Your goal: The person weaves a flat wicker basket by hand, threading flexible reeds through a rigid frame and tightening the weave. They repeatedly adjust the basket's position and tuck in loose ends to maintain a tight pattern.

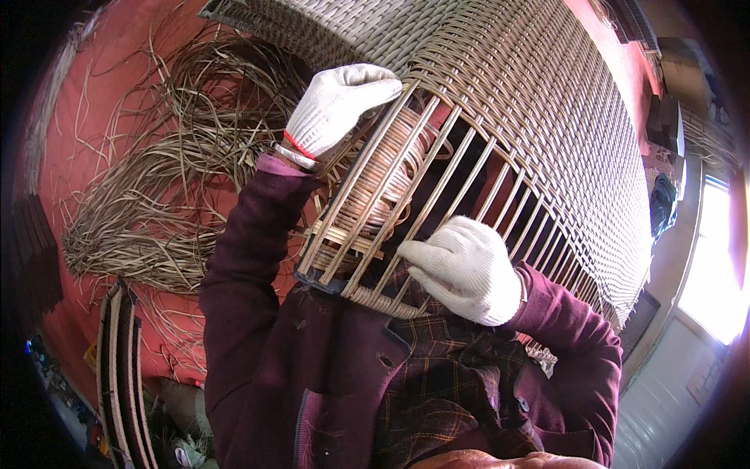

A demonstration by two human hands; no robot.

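Observation:
A large woven wicker piece [531, 86] leans across my lap, its finished weave giving way to bare parallel rods [437, 168] on the side near me. My left hand [341, 105], in a white knit glove, is closed at the left corner where the weave ends. Its fingertips press together against the edge, and any strand in them is hidden. My right hand [469, 270], also gloved, is curled closed over the lower part of the rods. What its fingers grip is not visible. Behind the leftmost rods shows a coil of tan wicker strand [383, 180].
Loose piles of long strands [156, 211] lie on the red floor [86, 133] to the left. Curved slatted strips [121, 375] stand at the lower left. A second woven panel [328, 31] adjoins at the top. A bright window [715, 258] is at the right.

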